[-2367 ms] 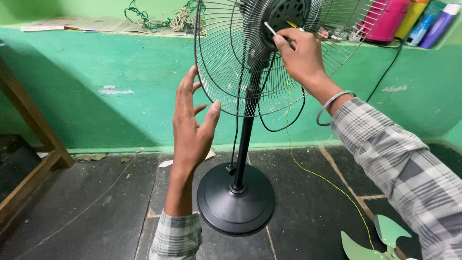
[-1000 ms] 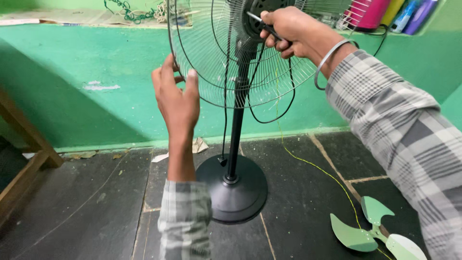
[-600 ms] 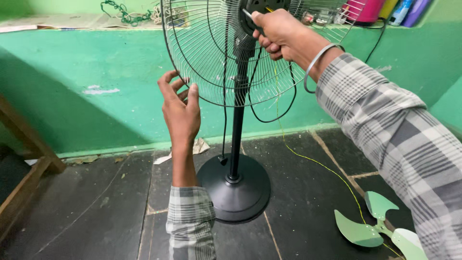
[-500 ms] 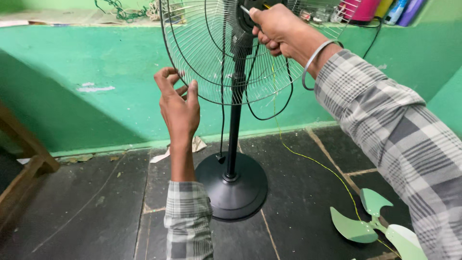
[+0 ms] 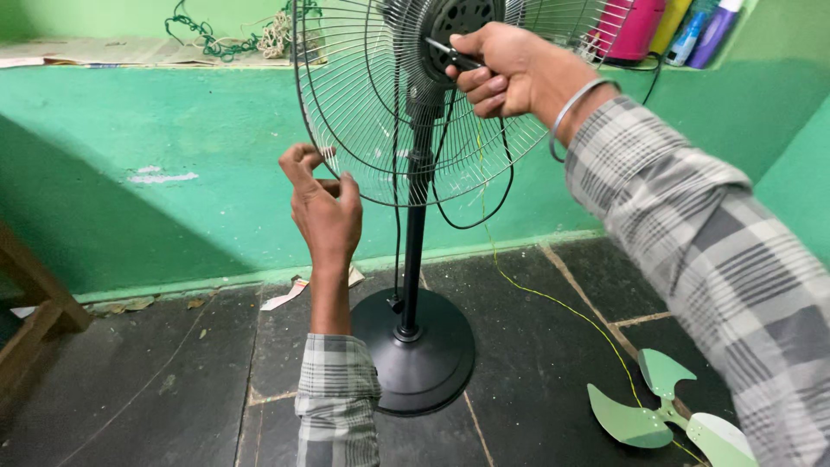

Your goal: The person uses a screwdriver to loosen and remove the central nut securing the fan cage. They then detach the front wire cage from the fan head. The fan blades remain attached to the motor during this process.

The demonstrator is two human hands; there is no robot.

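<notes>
**Two Hands at the Tall Fan**

Closest to the fan's round black base (image 5: 415, 350), on the dark floor, lay a loose green fan blade (image 5: 659, 415), off to the right of the base. A thin yellow wire (image 5: 553, 298) ran across the floor between the blade and the base.

The left arm came up from the bottom in a checked sleeve, just left of the base. The left hand (image 5: 324, 212) was lifted with the wrist bent and the fingers curled in. The fingertips were hooked at the left edge of the fan's wire cage (image 5: 363, 104). I could not tell if they truly gripped a wire.

The right arm reached in from the right side, high above the base, with a silver bangle (image 5: 575, 117) on the wrist. The right hand (image 5: 506, 69) was clenched around a thin tool with a dark handle (image 5: 454, 56). The tip of the tool pointed at the black motor (image 5: 462, 17) behind the cage.

The black pole (image 5: 415, 259) stood straight up from the base. A black cord (image 5: 480, 207) hung in a loop beside it.

Farthest back, past the base, was the green wall (image 5: 173, 173) with a shelf (image 5: 130, 60) holding tangled string (image 5: 238, 35) and coloured bottles (image 5: 670, 30).
</notes>
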